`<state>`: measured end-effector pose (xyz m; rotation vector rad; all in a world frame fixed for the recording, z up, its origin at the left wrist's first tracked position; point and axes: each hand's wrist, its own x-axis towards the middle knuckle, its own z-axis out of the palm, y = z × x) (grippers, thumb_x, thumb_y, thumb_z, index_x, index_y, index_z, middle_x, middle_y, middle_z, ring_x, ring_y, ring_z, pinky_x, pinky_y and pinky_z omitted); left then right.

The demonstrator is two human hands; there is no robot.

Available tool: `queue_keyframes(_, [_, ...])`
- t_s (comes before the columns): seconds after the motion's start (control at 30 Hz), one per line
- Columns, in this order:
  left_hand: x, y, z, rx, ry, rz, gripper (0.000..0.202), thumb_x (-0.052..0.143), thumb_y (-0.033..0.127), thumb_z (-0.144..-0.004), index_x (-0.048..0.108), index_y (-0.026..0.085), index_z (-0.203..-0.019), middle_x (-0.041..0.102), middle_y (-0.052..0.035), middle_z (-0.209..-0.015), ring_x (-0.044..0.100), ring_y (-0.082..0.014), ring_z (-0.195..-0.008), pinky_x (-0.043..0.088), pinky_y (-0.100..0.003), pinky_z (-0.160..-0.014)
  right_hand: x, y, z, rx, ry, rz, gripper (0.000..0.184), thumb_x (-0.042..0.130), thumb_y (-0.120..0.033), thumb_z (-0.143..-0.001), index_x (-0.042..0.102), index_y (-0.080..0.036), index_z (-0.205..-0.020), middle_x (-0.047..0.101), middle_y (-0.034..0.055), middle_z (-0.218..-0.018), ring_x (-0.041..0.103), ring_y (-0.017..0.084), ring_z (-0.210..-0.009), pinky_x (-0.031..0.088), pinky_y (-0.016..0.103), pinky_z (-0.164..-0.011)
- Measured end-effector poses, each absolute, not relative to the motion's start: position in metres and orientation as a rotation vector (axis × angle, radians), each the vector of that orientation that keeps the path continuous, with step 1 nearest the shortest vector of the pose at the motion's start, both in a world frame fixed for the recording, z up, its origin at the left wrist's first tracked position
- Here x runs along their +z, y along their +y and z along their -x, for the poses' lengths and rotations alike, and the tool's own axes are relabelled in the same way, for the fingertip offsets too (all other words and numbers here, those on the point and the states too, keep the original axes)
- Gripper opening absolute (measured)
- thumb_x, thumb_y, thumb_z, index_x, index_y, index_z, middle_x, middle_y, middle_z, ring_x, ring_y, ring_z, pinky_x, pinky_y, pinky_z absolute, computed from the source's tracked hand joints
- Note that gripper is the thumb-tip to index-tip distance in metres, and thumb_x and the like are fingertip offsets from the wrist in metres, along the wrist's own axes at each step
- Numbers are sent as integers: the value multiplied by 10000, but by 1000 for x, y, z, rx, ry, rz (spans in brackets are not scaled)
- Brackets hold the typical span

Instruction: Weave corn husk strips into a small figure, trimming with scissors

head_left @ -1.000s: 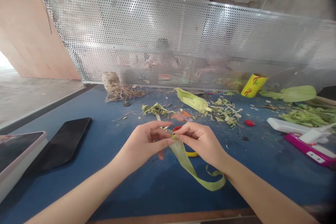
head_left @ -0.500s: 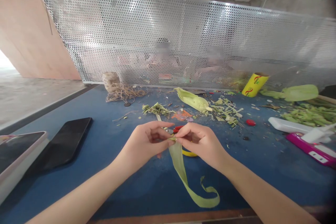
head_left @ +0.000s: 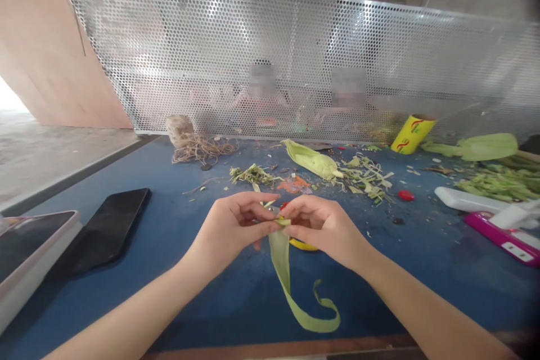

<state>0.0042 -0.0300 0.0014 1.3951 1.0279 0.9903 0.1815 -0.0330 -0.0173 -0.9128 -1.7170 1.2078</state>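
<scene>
Between my two hands is a pale green strip of corn husk (head_left: 280,261), folded at its top end, its long tail hanging down and curling on the blue table (head_left: 177,304). My left hand (head_left: 238,222) pinches the folded end between thumb and fingers. From the other side, my right hand (head_left: 323,228) pinches the same end, its fingertips close to the left ones. Behind the hands lie scissors, mostly hidden, with a yellow handle (head_left: 304,245) showing under my right hand. A leafy husk piece (head_left: 314,162) and shredded husk bits (head_left: 253,175) lie farther back.
Two phones, one black (head_left: 105,230), lie at the left. Tangled twine (head_left: 205,149) sits at the back left. A yellow tube (head_left: 412,134), a magenta power strip (head_left: 502,239) and green scraps (head_left: 500,183) occupy the right. A perforated metal screen (head_left: 202,39) stands behind; people are beyond it.
The folded end between my fingertips shows more now. The husk's tail has swung slightly left. Both hands stay nearly in place.
</scene>
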Motion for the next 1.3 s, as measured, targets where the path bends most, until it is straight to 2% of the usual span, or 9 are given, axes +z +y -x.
queue_keyframes(0.2, [-1,-29,-6,910,981,-1317,413,737,192,-584,615,152,-977,672,-10,-695,543,-83,-460,456,-193,-417,-18,-35,-182,1068,-1692,935,10,613,-185,-712,604,-187,-707,651,26,-755,611,119,-669,512,231,-575])
queue_keyframes(0.4, [-1,-28,-6,794,904,-1266,285,697,194,-649,641,130,-921,648,19,-606,519,-58,-383,441,-184,-411,-16,-34,-187,900,-1786,718,101,589,-109,-720,630,-199,-701,641,24,-773,611,119,-743,512,231,-633])
queue_keyframes(0.6, [-3,-28,-3,776,817,-1170,288,712,161,-638,642,124,-915,649,12,-608,513,-49,-418,417,-154,-397,-11,-34,-191,712,-1903,691,73,641,-140,-699,676,-204,-708,621,20,-747,575,92,-637,480,216,-582])
queue_keyframes(0.77, [-4,-27,-3,850,855,-1207,328,726,143,-612,631,124,-925,673,-12,-658,529,-62,-465,436,-162,-416,-13,-32,-190,897,-1887,829,153,627,-217,-727,693,-226,-864,630,28,-783,579,109,-669,483,225,-583])
queue_keyframes(0.87, [-3,-27,-4,869,886,-1224,354,734,121,-592,630,119,-930,675,-15,-665,541,-70,-487,447,-166,-426,-15,-33,-188,1006,-1820,921,159,611,-234,-733,696,-219,-866,641,34,-797,581,109,-643,477,219,-541])
queue_keyframes(1.0, [-1,-28,-5,864,875,-1204,367,742,100,-568,630,115,-917,669,-7,-646,545,-72,-488,443,-166,-425,-15,-34,-187,1018,-1790,925,154,610,-182,-713,705,-212,-830,644,35,-793,585,119,-685,468,212,-540])
queue_keyframes(1.2, [-2,-28,-5,845,821,-1162,315,722,137,-612,639,120,-915,670,-1,-644,516,-48,-435,414,-155,-399,-15,-35,-189,1014,-1783,869,165,605,-135,-699,709,-214,-799,632,23,-784,568,85,-628,452,187,-513])
queue_keyframes(1.3, [-3,-28,-5,903,859,-1197,347,732,121,-592,637,125,-926,676,-6,-655,528,-55,-459,413,-145,-394,-15,-35,-187,1167,-1720,868,188,624,-174,-699,687,-211,-873,630,14,-766,577,79,-614,475,185,-536])
